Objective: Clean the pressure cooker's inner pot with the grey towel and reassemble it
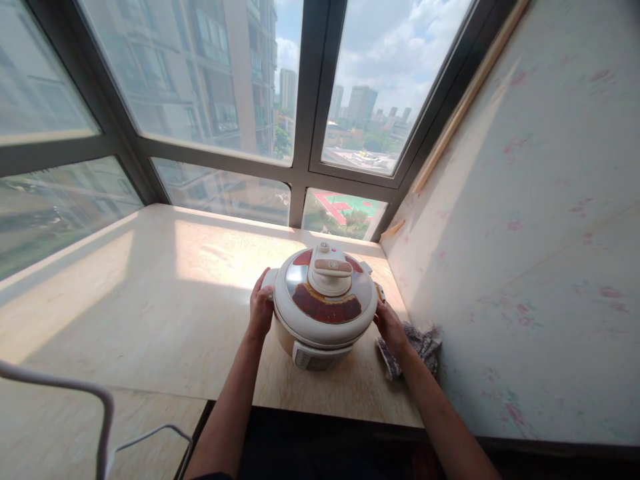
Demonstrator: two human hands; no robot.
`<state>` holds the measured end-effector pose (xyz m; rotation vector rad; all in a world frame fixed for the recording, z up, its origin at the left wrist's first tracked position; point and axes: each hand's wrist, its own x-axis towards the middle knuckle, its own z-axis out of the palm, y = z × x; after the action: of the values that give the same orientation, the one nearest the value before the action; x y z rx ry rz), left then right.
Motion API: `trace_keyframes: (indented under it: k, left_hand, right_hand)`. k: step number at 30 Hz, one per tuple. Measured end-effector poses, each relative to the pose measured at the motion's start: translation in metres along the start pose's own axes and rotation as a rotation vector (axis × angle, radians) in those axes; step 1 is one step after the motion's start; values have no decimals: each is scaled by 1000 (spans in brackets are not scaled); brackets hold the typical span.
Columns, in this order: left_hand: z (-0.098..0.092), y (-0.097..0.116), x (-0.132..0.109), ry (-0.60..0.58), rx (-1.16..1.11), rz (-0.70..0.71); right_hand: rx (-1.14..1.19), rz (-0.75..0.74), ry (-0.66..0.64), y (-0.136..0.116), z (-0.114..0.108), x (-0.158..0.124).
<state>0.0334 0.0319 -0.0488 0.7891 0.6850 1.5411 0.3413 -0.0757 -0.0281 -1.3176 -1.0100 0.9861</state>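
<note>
A cream electric pressure cooker (324, 305) with a dark red patterned lid and a round top knob stands on a pale stone counter (165, 293) near the right wall. My left hand (261, 310) grips the cooker's left side handle with the fingers curled round it. My right hand (389, 325) holds the cooker's right side handle in the same way. The cooker's control panel faces me.
A crumpled dark patterned cloth (420, 347) lies on the counter by the right wall, just behind my right wrist. Large windows (210, 100) run along the counter's back and left. A white wire frame (100, 413) shows at bottom left.
</note>
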Motion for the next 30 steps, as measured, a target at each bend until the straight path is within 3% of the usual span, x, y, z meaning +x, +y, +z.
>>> trace_keyframes:
  k: [4,7,9,15,19,25,30]
  left_hand:
    - [-1,-2,2,35,-3,-14]
    - [-2,-3,3,36,0,-24]
    - [-2,-3,3,34,-5,-23]
    - [0,-2,1,46,-41,-28]
    - [1,-1,0,39,-26,-15]
    - [2,0,-1,38,-49,-25]
    - [1,-1,-1,37,-18,-11]
  right_hand:
    - [-112,-33,46,-11,-17,8]
    - [-251,-179,174,-26,-24,15]
    - [-316,-285,176,-41,-22,18]
    - [-468,-581,-47,-92,6,22]
    - [-570,-781,-153,-112,33,23]
    - [-704,-880,-233,-110,63,31]
    - [-794,-931,-229,-105,69,38]
